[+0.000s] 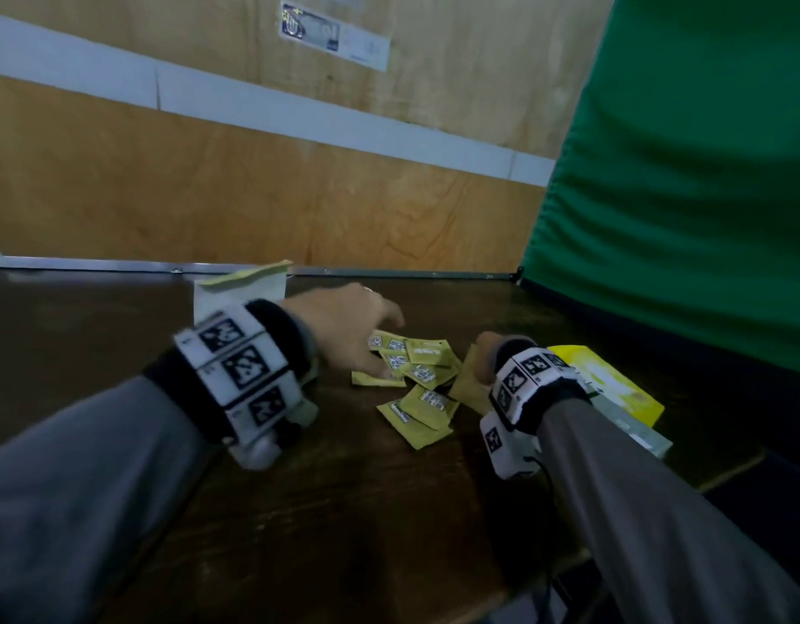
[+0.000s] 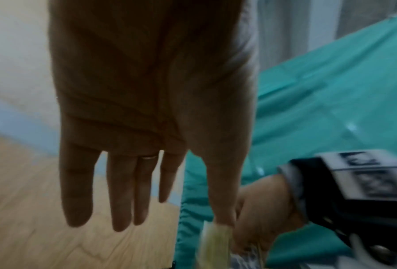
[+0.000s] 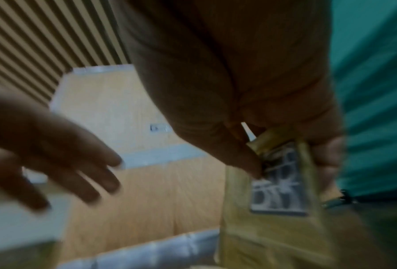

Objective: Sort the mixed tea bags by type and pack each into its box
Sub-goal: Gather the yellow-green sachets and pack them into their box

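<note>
Several yellow tea bags (image 1: 418, 385) lie in a loose pile on the dark table (image 1: 344, 511). My left hand (image 1: 380, 349) hovers over the pile's left side with straight, spread fingers (image 2: 121, 200); its thumb touches a bag (image 2: 214, 240). Just right of the pile, my right hand (image 1: 481, 367) pinches a yellow-brown tea bag (image 3: 273, 227) between thumb and fingers, with its printed label facing the wrist camera. A white box with a raised yellow flap (image 1: 240, 290) stands behind my left wrist. A yellow box (image 1: 614, 385) lies flat behind my right wrist.
A pale flat box (image 1: 636, 434) lies under the yellow one near the table's right edge. A green cloth (image 1: 682, 195) hangs on the right, down to the table. A plywood wall (image 1: 254, 195) closes off the back.
</note>
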Motion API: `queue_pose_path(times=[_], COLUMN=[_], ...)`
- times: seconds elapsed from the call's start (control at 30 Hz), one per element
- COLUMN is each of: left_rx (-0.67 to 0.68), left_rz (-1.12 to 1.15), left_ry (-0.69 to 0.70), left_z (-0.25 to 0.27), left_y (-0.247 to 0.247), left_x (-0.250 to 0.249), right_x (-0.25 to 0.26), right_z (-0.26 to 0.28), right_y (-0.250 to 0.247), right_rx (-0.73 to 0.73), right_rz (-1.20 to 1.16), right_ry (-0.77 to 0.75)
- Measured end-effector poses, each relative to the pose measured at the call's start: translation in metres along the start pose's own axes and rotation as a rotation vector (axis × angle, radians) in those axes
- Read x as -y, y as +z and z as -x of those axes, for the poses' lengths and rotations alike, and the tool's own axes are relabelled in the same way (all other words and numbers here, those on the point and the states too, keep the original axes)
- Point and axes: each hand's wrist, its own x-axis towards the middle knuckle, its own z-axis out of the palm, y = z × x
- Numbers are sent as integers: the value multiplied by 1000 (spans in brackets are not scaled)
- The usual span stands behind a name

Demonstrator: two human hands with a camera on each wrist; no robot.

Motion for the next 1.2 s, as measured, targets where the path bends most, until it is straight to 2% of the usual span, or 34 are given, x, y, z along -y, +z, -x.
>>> queue_pose_path(times=[0.07, 0.1, 0.17, 0.2, 0.27, 0.3, 0.37, 0.43, 0.5, 0.57, 0.67, 0.73, 0.8, 0.9, 1.03, 1.1, 1.2], left_rx=[21, 42, -36, -121, -266, -326, -446, -544, -577, -584, -532, -456, -412, -379, -479, -552, -668], left_rz=[219, 349, 676, 885, 1323, 1453, 1589, 1645, 1755, 1833, 1898, 1899, 1858, 1816, 1802, 1757, 1636], left_ry=[-90, -189, -332, -366, -440, -465, -513, -588, -613, -601, -599, -575, -550, -533, -582, -575, -594], left_z=[-17, -24, -37, -41, -51, -51, -53, -55, -55, -52, -49, -48, -48, -47, -48, -48, -49], left_y=[12, 16, 25, 29, 38, 40, 43, 43, 40, 34, 27, 27, 28, 29, 31, 33, 34], left_x=[0, 2, 3, 4, 6, 6, 10, 18, 25, 30, 33, 35, 37, 38, 40, 40, 40], right_x=[-2, 1, 5, 9, 18, 24, 34, 38, 38, 39, 43, 46, 50, 53, 49, 45, 35], right_z=[-3, -2, -3, -1, 4, 4, -2, -22, -43, -57, -67, -72, -76, -73, -73, -71, -67], right_y=[-14, -22, -30, -32, -37, -38, -39, -36, -28, -19, -7, -4, -6, -7, -3, -6, -12], right_rx=[-127, -226, -419, -464, -345, -264, -185, -215, -202, -60, 270, 364, 313, 184, 47, 7, -118], right_rz=[-215, -372, -841, -1121, -1469, -1520, -1479, -1356, -1032, -690, -469, -293, -168, -119, -125, -284, -691], right_ry=[27, 12, -45, -134, -302, -353, -362, -236, -129, -105, -170, -207, -250, -308, -336, -306, -235])
